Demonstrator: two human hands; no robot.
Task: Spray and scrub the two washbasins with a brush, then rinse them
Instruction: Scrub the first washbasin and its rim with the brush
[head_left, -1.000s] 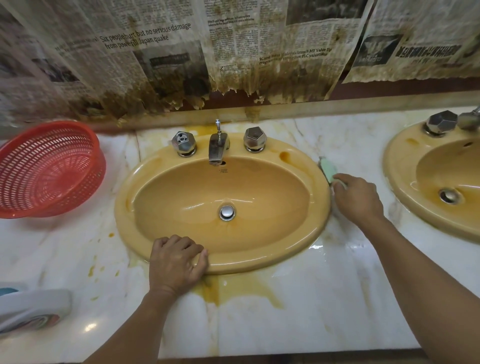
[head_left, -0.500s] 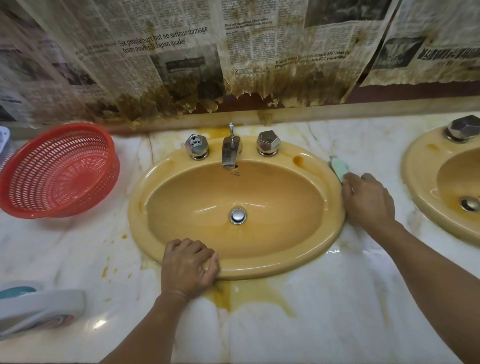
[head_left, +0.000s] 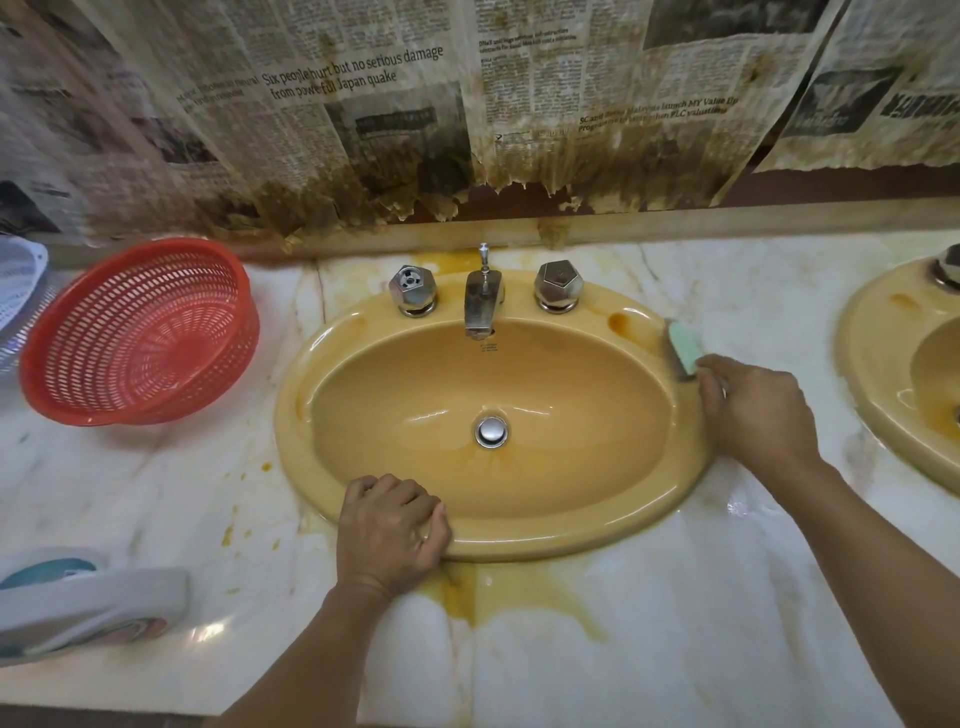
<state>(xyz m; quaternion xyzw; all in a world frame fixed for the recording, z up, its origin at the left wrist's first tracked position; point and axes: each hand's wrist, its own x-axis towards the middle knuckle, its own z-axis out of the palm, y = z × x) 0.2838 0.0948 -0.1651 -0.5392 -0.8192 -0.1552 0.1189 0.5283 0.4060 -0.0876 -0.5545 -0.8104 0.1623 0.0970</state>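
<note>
Green brush (head_left: 683, 345) in right hand (head_left: 759, 415) touches basin (head_left: 571, 535) rim.

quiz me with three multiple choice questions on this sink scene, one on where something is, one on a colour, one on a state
1. Where is the brush?
A. at the right rim of the middle washbasin
B. on the drain stopper
C. on the floor

2. What colour is the basket to the left of the washbasin?
A. blue
B. red
C. black

3. What is the left hand doing?
A. turning a tap knob
B. holding a spray bottle
C. gripping the washbasin's front rim

Answers:
1 A: the right hand holds the pale green brush against that rim.
2 B: its mesh wall is plainly red.
3 C: its fingers curl over the front rim.
</note>
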